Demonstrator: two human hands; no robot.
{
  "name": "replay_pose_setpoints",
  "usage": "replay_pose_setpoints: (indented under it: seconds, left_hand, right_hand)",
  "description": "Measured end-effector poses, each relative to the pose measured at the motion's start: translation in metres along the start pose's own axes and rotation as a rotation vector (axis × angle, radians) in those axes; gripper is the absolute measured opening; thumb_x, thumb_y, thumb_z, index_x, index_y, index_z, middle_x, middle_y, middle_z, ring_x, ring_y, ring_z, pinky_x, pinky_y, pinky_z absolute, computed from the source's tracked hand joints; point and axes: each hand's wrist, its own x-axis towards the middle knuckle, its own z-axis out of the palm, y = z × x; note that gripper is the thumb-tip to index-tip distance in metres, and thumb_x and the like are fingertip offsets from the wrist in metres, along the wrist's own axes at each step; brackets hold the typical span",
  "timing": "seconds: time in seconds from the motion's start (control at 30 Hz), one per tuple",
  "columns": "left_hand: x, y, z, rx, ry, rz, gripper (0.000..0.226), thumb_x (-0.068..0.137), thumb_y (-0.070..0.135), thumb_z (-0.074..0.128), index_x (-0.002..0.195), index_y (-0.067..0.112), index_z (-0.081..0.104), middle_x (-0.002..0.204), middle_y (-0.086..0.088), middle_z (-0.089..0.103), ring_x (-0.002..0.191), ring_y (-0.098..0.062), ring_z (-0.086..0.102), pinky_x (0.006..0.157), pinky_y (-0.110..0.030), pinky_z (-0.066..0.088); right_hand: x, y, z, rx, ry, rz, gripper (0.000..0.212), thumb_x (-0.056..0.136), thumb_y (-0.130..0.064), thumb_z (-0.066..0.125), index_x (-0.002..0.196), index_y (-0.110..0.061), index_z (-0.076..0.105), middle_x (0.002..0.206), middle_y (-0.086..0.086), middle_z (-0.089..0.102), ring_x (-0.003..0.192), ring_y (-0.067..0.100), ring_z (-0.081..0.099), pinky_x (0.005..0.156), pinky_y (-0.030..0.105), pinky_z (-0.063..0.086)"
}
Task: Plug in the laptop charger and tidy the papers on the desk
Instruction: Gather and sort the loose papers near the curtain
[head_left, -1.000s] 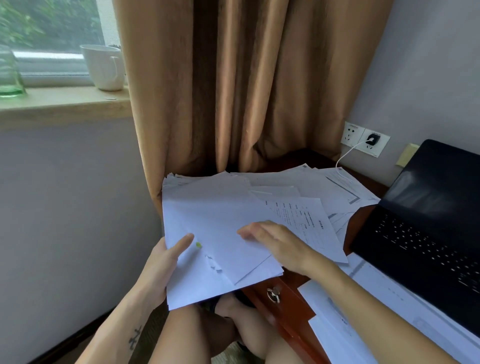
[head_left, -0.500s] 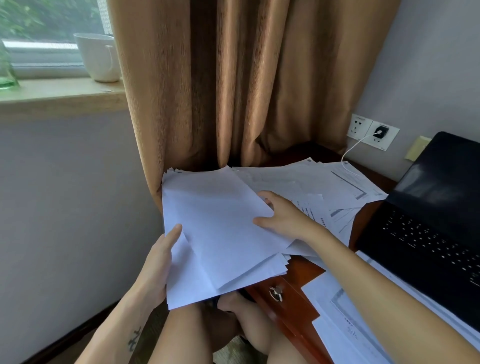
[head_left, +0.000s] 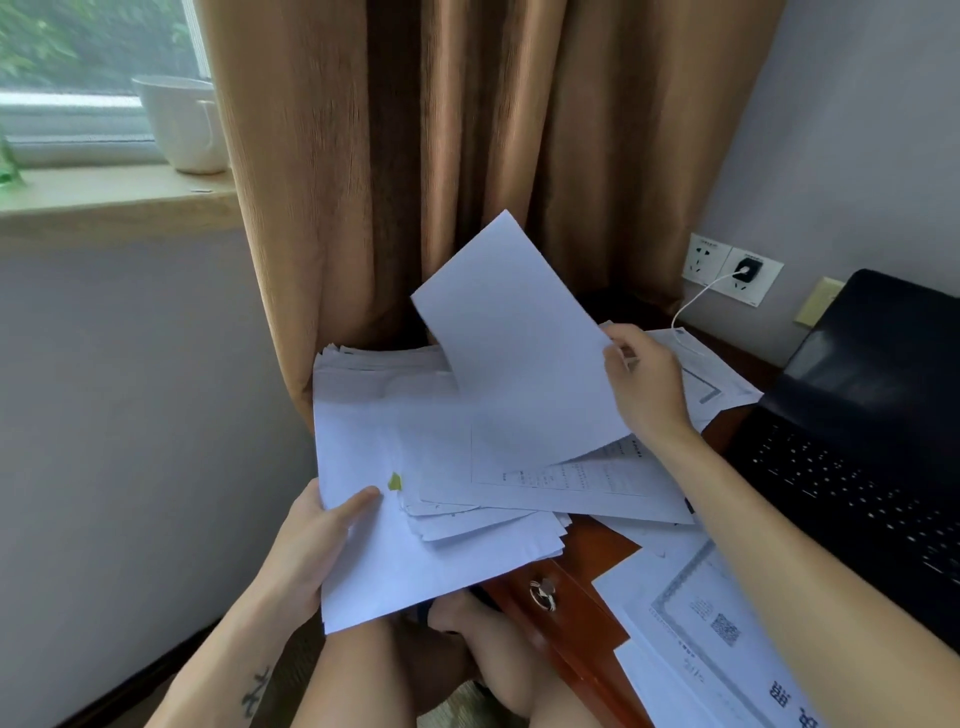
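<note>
Half done, seemingly: charger (head_left: 744, 271) plugged at wall socket (head_left: 770, 285); yet to square papers (head_left: 691, 623) on table (head_left: 587, 551), gripping stack (head_left: 415, 566) in left hand (head_left: 306, 545), pinching sheet (head_left: 519, 338) in right hand (head_left: 647, 384).

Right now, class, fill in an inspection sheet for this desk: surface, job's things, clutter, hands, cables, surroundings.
Surface: red-brown desk, mostly under paper.
Job's things: paper stack overhanging the desk's edge; one sheet raised; black plug in the wall socket; laptop open.
Clutter: loose printed sheets beside the laptop.
Hands: left hand grips the stack's near corner; right hand pinches the raised sheet.
Cables: white cable runs from the plug down to the papers; far end hidden.
Surroundings: curtain; white mug on the windowsill.
</note>
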Motion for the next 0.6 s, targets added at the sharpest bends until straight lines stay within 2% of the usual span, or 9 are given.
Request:
replay_pose_setpoints:
  seconds: [0.07, 0.13, 0.2, 0.3, 0.47, 0.6]
  left_hand:
    - [0.001, 0.0, 0.0, 0.004, -0.004, 0.0, 0.026, 0.099, 0.022, 0.07, 0.124, 0.022, 0.065, 0.113, -0.003, 0.079, 0.098, -0.031, 0.077, 0.093, -0.059, 0.058]
    - [0.0, 0.001, 0.001, 0.004, -0.007, 0.005, 0.027, 0.098, 0.025, 0.071, 0.124, 0.023, 0.065, 0.112, -0.003, 0.079, 0.098, -0.032, 0.077, 0.094, -0.06, 0.058]
    - [-0.002, 0.004, 0.002, -0.01, -0.009, 0.011, 0.027, 0.098, 0.03, 0.071, 0.124, 0.025, 0.064, 0.111, -0.002, 0.079, 0.098, -0.032, 0.077, 0.094, -0.059, 0.058]
    - [-0.003, 0.007, 0.002, -0.038, -0.019, -0.003, 0.031, 0.098, 0.037, 0.069, 0.127, 0.026, 0.062, 0.112, -0.004, 0.079, 0.1, -0.034, 0.076, 0.097, -0.06, 0.056]
    - [-0.003, 0.009, 0.001, -0.039, -0.039, 0.007, 0.032, 0.099, 0.034, 0.07, 0.129, 0.027, 0.063, 0.113, -0.003, 0.079, 0.1, -0.033, 0.076, 0.098, -0.06, 0.055]
    - [-0.002, 0.009, 0.001, -0.01, -0.037, 0.021, 0.031, 0.096, 0.028, 0.074, 0.125, 0.024, 0.064, 0.109, -0.003, 0.079, 0.099, -0.033, 0.077, 0.097, -0.06, 0.056]
  right_hand:
    - [0.002, -0.006, -0.014, -0.112, 0.173, -0.187, 0.028, 0.103, -0.006, 0.05, 0.12, -0.016, 0.069, 0.11, -0.003, 0.069, 0.101, 0.01, 0.059, 0.085, 0.024, 0.048]
    - [0.002, -0.017, -0.023, -0.229, 0.278, -0.391, 0.026, 0.101, -0.002, 0.053, 0.117, -0.012, 0.071, 0.112, 0.0, 0.07, 0.104, 0.016, 0.056, 0.088, 0.026, 0.046]
    - [-0.003, -0.026, -0.028, -0.31, 0.269, -0.579, 0.029, 0.096, 0.007, 0.056, 0.112, -0.01, 0.074, 0.11, 0.002, 0.07, 0.103, 0.021, 0.055, 0.091, 0.027, 0.044]
    - [-0.021, -0.023, -0.028, -0.441, 0.117, -0.778, 0.031, 0.088, 0.009, 0.06, 0.108, -0.009, 0.076, 0.106, 0.003, 0.069, 0.098, 0.026, 0.057, 0.089, 0.035, 0.046]
    - [-0.061, 0.017, -0.011, -0.502, -0.289, -0.741, 0.026, 0.082, 0.001, 0.069, 0.102, -0.015, 0.076, 0.103, -0.001, 0.068, 0.097, 0.019, 0.058, 0.087, 0.039, 0.049]
    - [-0.08, 0.028, -0.007, -0.466, -0.502, -0.596, 0.025, 0.088, -0.015, 0.055, 0.102, -0.02, 0.075, 0.103, -0.007, 0.066, 0.099, 0.014, 0.057, 0.087, 0.036, 0.048]
